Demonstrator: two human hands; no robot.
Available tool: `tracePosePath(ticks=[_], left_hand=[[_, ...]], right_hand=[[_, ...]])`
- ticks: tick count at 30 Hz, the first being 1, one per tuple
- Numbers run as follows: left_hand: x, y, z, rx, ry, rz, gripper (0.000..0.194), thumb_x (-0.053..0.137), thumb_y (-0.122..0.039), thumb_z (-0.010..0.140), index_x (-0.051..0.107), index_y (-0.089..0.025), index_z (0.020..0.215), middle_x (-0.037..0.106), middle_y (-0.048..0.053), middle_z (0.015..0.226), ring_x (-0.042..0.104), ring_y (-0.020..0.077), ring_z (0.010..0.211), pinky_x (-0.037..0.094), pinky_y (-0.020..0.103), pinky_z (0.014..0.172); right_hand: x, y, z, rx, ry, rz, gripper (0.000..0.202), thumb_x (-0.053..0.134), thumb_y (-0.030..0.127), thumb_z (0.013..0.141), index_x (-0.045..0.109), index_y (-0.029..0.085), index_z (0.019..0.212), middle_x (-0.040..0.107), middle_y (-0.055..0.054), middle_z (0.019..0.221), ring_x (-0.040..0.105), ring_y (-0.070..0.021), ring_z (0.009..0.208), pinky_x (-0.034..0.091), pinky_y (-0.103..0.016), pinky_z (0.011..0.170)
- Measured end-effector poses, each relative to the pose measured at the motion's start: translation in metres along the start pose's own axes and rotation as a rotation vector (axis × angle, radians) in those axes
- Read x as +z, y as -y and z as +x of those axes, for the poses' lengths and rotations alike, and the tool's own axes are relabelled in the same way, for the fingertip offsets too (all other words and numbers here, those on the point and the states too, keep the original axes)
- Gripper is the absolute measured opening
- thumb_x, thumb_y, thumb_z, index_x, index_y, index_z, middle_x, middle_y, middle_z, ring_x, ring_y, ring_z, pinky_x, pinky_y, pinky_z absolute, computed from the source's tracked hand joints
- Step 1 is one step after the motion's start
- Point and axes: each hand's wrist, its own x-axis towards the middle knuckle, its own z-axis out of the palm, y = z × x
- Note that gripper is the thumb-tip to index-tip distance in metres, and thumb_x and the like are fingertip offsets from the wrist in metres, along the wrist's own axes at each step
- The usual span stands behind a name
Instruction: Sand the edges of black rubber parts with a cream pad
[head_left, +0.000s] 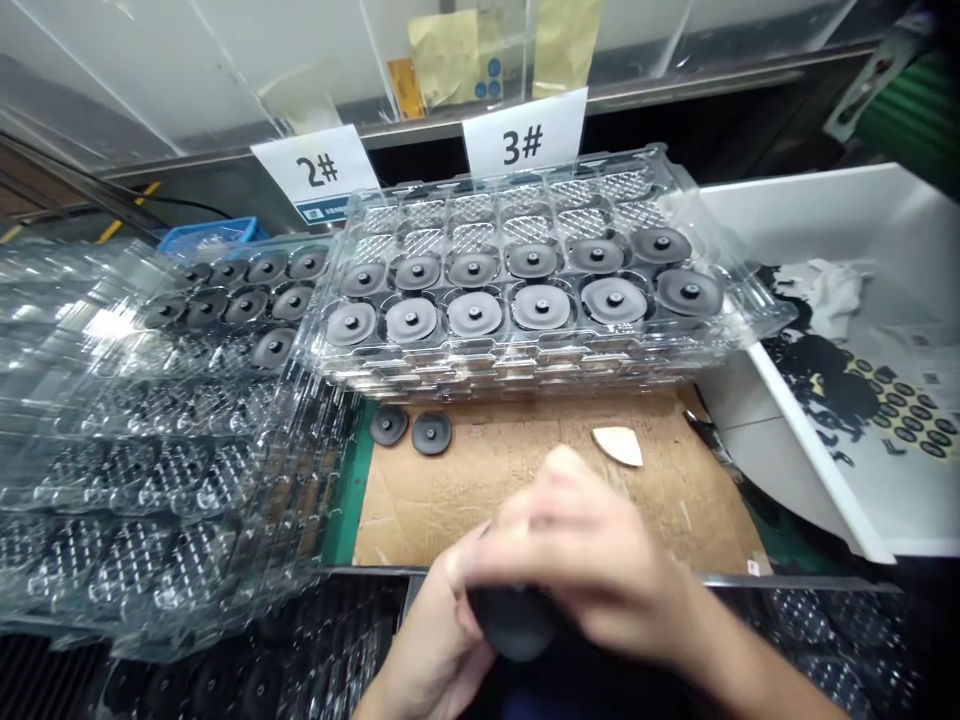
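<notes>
My left hand [442,635] is closed around the edge of a black rounded cap [516,625], low in the middle of the head view. Over the same cap is my right hand [581,550], its fingers bent and pressed together, smeared by motion. Whatever its fingertips pinch is hidden. Two more black caps with small centre studs, a left one [388,425] and a right one [431,433], lie on the cardboard sheet [480,490]. Beyond them, a stack of clear plastic trays [525,365] carries two rows of such caps in its front pockets.
A pale wedge-shaped piece [619,446] rests on the cardboard. Stacked clear trays [165,480] fill the left side. The white bin [817,450] at right contains black scraps and a sheet of oval stickers [907,410]. Paper signs 2# [319,172] and 3# [525,135] stand behind.
</notes>
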Motion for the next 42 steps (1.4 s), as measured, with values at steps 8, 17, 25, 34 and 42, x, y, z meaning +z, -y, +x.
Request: tracePosePath(ticks=[8,17,25,34,42], left_hand=[[-0.013,0.002,-0.002,-0.062,0.002,-0.306,0.055,0.072,-0.030,0.063,0.055,-0.035,0.115,0.059,0.006,0.122,0.053,0.0307,0.112,0.049,0.034,0.084],[-0.023,0.008,0.011,0.010,-0.076,-0.403,0.048,0.060,-0.040,0.072,0.053,-0.029,0.118,0.057,0.011,0.124,0.051,0.0287,0.114,0.045,0.036,0.090],[-0.021,0.009,0.009,0.113,-0.107,-0.361,0.047,0.054,-0.035,0.079,0.046,-0.028,0.125,0.054,0.010,0.127,0.049,0.0279,0.116,0.038,0.040,0.098],[-0.027,0.012,0.012,0.167,-0.153,-0.181,0.057,0.067,-0.038,0.067,0.051,-0.024,0.120,0.054,0.010,0.126,0.048,0.0268,0.116,0.039,0.034,0.096],[-0.017,0.008,0.010,0.135,-0.182,-0.064,0.054,0.070,-0.029,0.067,0.053,-0.028,0.119,0.059,0.007,0.120,0.054,0.0257,0.108,0.043,0.034,0.092]], right_hand=[[0.047,-0.085,-0.069,0.636,-0.057,-0.217,0.026,0.045,0.024,0.086,0.061,0.023,0.107,0.062,-0.005,0.090,0.060,-0.0160,0.072,0.050,-0.027,0.062],[0.096,-0.093,-0.106,0.643,-0.158,-0.350,0.037,0.046,0.031,0.086,0.052,0.021,0.121,0.044,-0.016,0.123,0.055,-0.0275,0.094,0.048,-0.048,0.081],[0.079,-0.082,-0.073,0.593,-0.187,-0.169,0.025,0.043,0.028,0.089,0.055,0.022,0.111,0.061,-0.007,0.102,0.059,-0.0187,0.093,0.049,-0.030,0.079],[0.059,-0.048,-0.053,0.604,-0.172,-0.025,0.019,0.047,0.026,0.088,0.063,0.023,0.099,0.066,-0.003,0.088,0.061,-0.0153,0.078,0.050,-0.025,0.066],[0.028,0.023,0.002,0.222,-0.144,0.031,0.028,0.045,0.008,0.082,0.056,0.017,0.106,0.063,-0.004,0.086,0.054,-0.0165,0.076,0.042,-0.031,0.071]])
